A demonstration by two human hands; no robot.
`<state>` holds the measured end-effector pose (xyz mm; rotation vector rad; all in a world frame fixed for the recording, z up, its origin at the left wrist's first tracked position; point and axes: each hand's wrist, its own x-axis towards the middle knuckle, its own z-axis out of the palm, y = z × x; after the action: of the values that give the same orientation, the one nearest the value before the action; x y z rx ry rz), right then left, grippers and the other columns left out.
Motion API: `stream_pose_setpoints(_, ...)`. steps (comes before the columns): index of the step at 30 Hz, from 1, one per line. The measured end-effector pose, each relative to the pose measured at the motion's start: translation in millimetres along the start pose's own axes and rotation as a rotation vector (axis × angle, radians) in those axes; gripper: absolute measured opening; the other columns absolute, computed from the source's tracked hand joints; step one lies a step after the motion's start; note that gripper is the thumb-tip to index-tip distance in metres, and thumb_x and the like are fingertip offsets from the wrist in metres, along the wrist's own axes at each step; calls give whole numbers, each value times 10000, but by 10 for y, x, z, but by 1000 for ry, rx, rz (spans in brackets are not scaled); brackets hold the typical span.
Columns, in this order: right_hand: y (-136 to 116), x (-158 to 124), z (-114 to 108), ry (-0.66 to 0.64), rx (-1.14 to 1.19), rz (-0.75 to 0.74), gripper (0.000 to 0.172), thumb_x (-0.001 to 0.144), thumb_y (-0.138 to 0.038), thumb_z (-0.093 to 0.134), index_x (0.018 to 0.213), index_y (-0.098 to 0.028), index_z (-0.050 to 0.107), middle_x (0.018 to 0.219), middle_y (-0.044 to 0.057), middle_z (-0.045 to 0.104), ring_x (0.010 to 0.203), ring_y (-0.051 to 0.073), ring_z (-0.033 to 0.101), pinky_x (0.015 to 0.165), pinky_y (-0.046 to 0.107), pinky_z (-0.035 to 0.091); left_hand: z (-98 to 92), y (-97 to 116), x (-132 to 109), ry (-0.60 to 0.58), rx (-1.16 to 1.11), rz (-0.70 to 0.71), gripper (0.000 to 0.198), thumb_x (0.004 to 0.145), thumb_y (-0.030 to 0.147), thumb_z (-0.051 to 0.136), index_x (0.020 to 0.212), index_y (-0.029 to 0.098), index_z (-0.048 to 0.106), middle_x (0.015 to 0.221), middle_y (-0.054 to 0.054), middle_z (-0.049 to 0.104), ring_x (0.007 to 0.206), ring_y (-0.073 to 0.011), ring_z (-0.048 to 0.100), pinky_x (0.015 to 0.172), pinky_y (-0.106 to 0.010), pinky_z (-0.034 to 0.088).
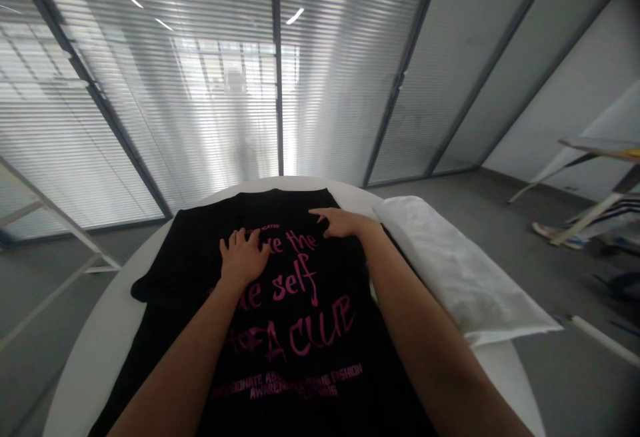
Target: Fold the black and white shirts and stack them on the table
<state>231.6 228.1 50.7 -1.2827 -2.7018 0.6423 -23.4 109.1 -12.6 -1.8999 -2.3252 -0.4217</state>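
A black T-shirt [185, 257] with pink lettering lies spread over a round white table [95, 350]. My left hand [243, 255] rests on the shirt's chest over the upper lettering, its fingers apart and holding nothing. On the upper right of the shirt lies my right hand [340, 222], with the index finger stretched out and the other fingers partly bent. Nothing shows in it. The right side of the shirt is partly hidden under my right forearm.
A folded white cloth [450, 270] lies on the table's right side and hangs over its edge. White metal legs [65, 224] stand at the left. Glass partitions with blinds rise behind the table. A wooden-topped table [600, 149] and a shoe [550, 232] are at the right.
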Motion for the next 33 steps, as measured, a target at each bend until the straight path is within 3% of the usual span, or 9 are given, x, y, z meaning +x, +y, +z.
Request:
stream_pose_setpoints(2, -16, -37, -43, -101, -26, 63, 735, 668, -151, 707, 1377, -204, 521, 1226, 91, 634, 1086, 244, 603, 938, 336, 471, 7, -5, 2, 5, -2, 3, 560, 894, 524, 371, 1363, 263, 530, 1430, -174, 466, 1347, -367, 379, 1091, -616, 219)
stream_pose_setpoints(6, -107, -139, -191, -22, -247, 246, 531, 639, -274, 770, 1161, -268, 676, 1260, 87, 605, 1183, 341, 532, 975, 457, 429, 10, -9, 5, 1, -6, -4, 561, 892, 525, 375, 1363, 263, 533, 1438, -174, 461, 1354, -369, 369, 1093, -615, 216)
stream_pose_setpoints(10, -153, -159, -246, -72, -157, 176, 370, 760, -421, 674, 1084, -248, 716, 1171, 75, 663, 1093, 301, 595, 914, 385, 468, -1, -5, 7, -12, -14, -6, 569, 893, 521, 372, 1373, 258, 526, 1439, -177, 461, 1356, -375, 367, 1090, -622, 215)
stream_pose_setpoints(13, -140, -128, -199, -108, -80, 136, 300, 867, -328, 535, 1053, -198, 731, 1103, 69, 706, 1007, 242, 643, 859, 303, 486, -9, -2, 8, -19, -13, -9, 579, 891, 524, 372, 1380, 250, 522, 1444, -184, 456, 1359, -380, 361, 1090, -626, 210)
stream_pose_setpoints(18, -91, -114, -156, -133, -97, 177, 291, 800, -119, 539, 1003, -177, 739, 1064, 53, 728, 1008, 206, 648, 854, 246, 483, -10, -1, 16, -26, -9, -12, 581, 894, 526, 366, 1382, 250, 519, 1451, -185, 449, 1363, -376, 358, 1095, -619, 206)
stream_pose_setpoints(22, -26, -150, -213, -36, -89, 380, 251, 828, -156, 512, 949, -116, 728, 950, 127, 734, 889, 233, 681, 759, 286, 525, -1, -3, 20, -26, -9, -14, 577, 893, 527, 369, 1383, 260, 517, 1452, -176, 450, 1363, -374, 358, 1096, -619, 206)
stream_pose_setpoints(27, 42, -170, -119, -95, -61, 553, 288, 838, -211, 494, 977, -73, 706, 796, 153, 723, 647, 227, 678, 570, 322, 550, 11, -2, 9, -2, -8, -6, 575, 896, 531, 356, 1370, 259, 533, 1435, -187, 463, 1350, -379, 376, 1088, -621, 222)
stream_pose_setpoints(30, 26, -139, -60, -76, -74, 560, 324, 854, -252, 492, 994, -56, 708, 948, 198, 718, 747, 243, 695, 643, 325, 555, 6, -1, 8, -3, -8, -4, 583, 899, 539, 345, 1372, 255, 533, 1437, -194, 460, 1351, -382, 376, 1084, -623, 226)
stream_pose_setpoints(33, -6, -110, -94, -42, -108, 524, 324, 848, -280, 529, 1024, -81, 715, 1106, 201, 687, 965, 276, 674, 807, 336, 529, -2, -1, 14, -19, -12, -5, 587, 897, 543, 350, 1375, 254, 529, 1441, -189, 460, 1354, -380, 373, 1087, -624, 223)
